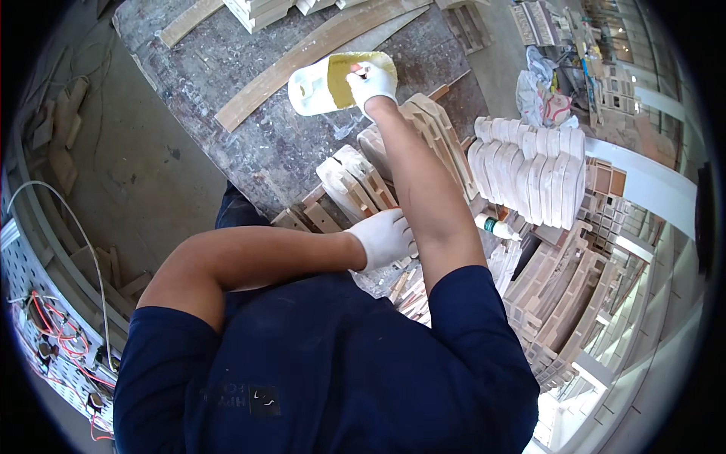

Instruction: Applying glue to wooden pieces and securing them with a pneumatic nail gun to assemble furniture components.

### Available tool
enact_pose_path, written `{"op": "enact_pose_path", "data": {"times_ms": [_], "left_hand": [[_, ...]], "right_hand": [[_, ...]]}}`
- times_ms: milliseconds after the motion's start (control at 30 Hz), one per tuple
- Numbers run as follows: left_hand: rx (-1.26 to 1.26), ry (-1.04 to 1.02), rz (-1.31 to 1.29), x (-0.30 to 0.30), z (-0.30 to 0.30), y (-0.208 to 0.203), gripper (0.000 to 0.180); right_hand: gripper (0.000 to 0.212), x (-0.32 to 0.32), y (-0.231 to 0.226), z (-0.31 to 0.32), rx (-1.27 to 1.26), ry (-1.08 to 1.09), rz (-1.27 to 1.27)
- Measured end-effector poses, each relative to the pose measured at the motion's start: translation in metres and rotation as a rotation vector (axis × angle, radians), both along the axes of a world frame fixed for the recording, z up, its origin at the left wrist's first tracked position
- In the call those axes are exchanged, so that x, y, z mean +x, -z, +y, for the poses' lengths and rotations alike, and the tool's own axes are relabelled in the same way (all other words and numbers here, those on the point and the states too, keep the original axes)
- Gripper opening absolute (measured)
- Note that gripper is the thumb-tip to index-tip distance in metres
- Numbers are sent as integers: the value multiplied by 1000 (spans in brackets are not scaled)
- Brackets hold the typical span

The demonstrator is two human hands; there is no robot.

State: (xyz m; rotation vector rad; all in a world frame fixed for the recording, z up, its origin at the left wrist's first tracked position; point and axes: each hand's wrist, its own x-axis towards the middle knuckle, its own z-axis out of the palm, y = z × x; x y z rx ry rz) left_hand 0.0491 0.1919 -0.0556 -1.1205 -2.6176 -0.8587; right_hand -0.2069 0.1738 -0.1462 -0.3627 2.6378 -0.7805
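In the head view, we locate the white container (310, 89) on the far part of the surface (204, 98), just beside a curved wooden strip (261, 88). The right grip (373, 82) reaches over its cut-open side with the fingers curled; a small dark and reddish patch shows there, but at this angle we cannot tell whether a tool is grasped. The left grip (383, 240) lies near the body, beside a row of wooden parts (352, 178) and partly behind the right forearm; its fingertips are hidden, so we cannot confirm that it holds anything.

We note three hazards. A sideways push or a pull on the rim could slide or tip the container and spill its yellow contents. The white glove, being so close to the yellow material, could become coated and mark whatever it touches. The right forearm passes over upright wooden pieces (435, 136); if lowered or swept sideways, it could knock them out of line.

We observe the container as a long, rounded plastic body, apparently a jug laid on its side. Its left end is clean white with a handle-like recess; its right part is opened and coated yellow to olive inside, with an uneven rim.
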Motion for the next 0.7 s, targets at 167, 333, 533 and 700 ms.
{"op": "enact_pose_path", "data": {"times_ms": [167,333,533,700], "left_hand": [[363,-90,-235,3,-117,-8,84],[364,-352,-374,13,-174,48,105],[323,-310,-577,-20,-174,60,113],[205,-169,-552,-51,-166,61,114]], "right_hand": [[19,-7,6,-16,-1,3,57],[18,5,-19,-2,-128,182,93],[17,30,-81,31,-490,670,-131],[11,96,-146,103,-964,997,-218]]}}
